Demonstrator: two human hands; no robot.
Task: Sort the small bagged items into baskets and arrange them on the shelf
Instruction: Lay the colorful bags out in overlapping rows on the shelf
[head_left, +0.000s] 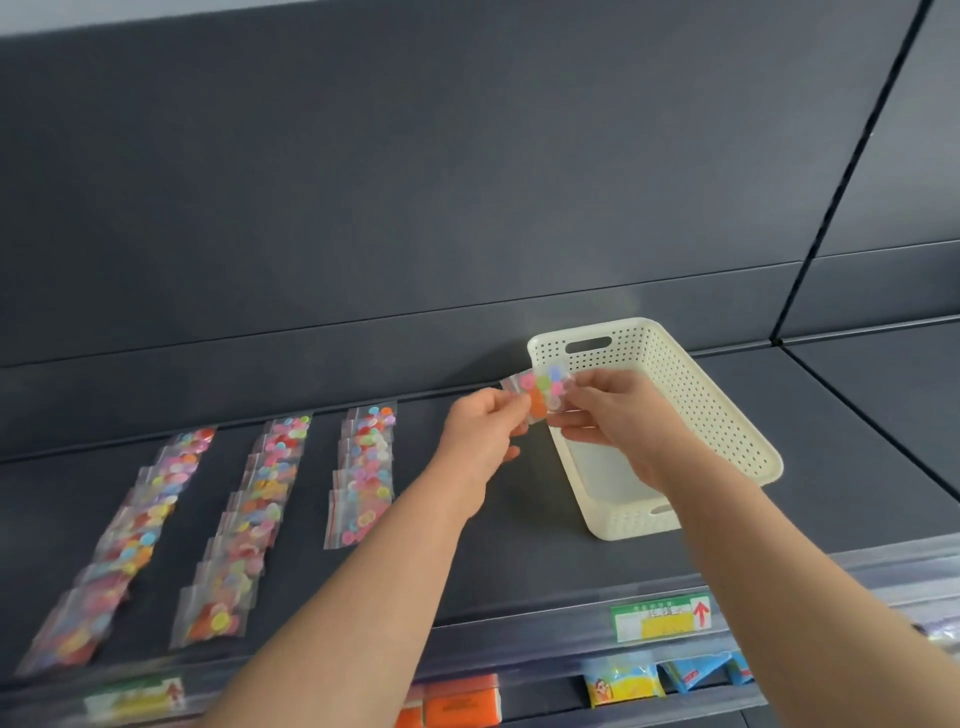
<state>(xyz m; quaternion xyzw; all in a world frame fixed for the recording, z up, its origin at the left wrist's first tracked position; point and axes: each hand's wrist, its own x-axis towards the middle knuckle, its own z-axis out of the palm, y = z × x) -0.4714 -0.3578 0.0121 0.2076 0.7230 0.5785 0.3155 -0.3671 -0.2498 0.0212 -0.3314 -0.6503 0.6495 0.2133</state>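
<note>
Both hands hold a small stack of clear bags of coloured buttons (543, 391) just above the left rim of a cream perforated basket (727, 415). My left hand (483, 431) pinches the stack's left side and my right hand (608, 410) pinches its right side. The basket stands on the dark shelf (519, 545) and the part of its floor that shows is bare. Three overlapping rows of the same button bags lie on the shelf to the left: a left row (124, 540), a middle row (244, 525) and a shorter right row (363, 467).
The shelf's front edge carries price labels (660, 618). Orange packets (457, 701) and blue and yellow packets (623, 686) sit on the shelf below. A dark back panel rises behind the shelf, and a divider line runs at the far right.
</note>
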